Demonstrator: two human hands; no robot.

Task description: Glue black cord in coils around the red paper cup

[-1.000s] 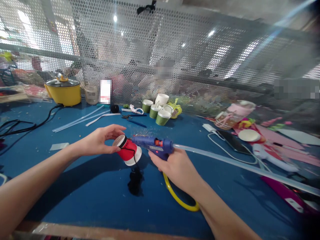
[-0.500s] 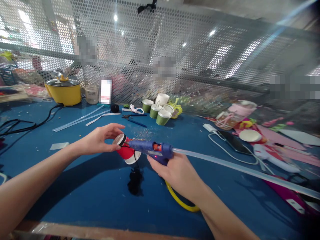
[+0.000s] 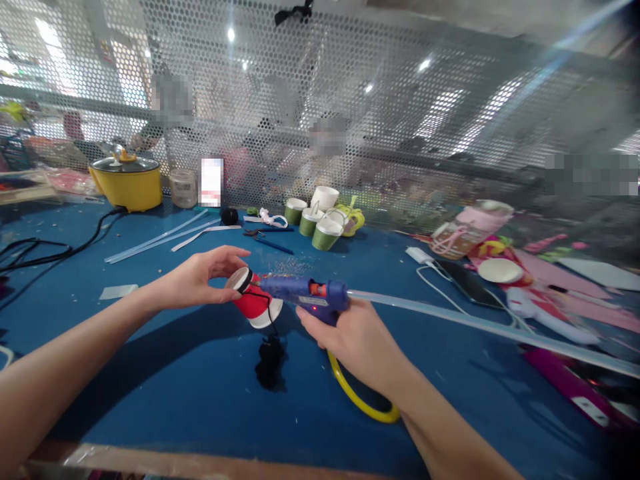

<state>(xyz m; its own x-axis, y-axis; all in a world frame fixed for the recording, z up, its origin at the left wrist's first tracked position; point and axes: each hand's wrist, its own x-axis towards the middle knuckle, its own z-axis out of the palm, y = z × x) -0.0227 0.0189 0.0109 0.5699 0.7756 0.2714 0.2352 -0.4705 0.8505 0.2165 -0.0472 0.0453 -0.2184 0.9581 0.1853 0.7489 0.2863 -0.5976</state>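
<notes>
My left hand (image 3: 215, 277) grips the narrower end of a small red and white cup (image 3: 253, 307), which lies tilted just above or on the table. A black band circles that end, and a black cord runs down to a fuzzy black yarn bundle (image 3: 270, 363) on the table. In my right hand (image 3: 357, 340) is a blue hot glue gun (image 3: 300, 291), its nozzle pointing left at the cup's black band. A long clear glue stick (image 3: 450, 315) sticks out of the gun's back. The gun's small red light is lit.
Green and white small buckets (image 3: 327, 232) stand at the back, beside pliers (image 3: 270, 241). Loose glue sticks (image 3: 155, 239) and a yellow pot (image 3: 127, 183) are at the left. A phone (image 3: 467, 283), white cable and purple power strip (image 3: 565, 387) lie right. A yellow cord (image 3: 360, 400) curves below my right hand.
The glue gun has shifted slightly right, drawing its nozzle back a little along the cup's band. My left hand and the cup stay nearly where they were.
</notes>
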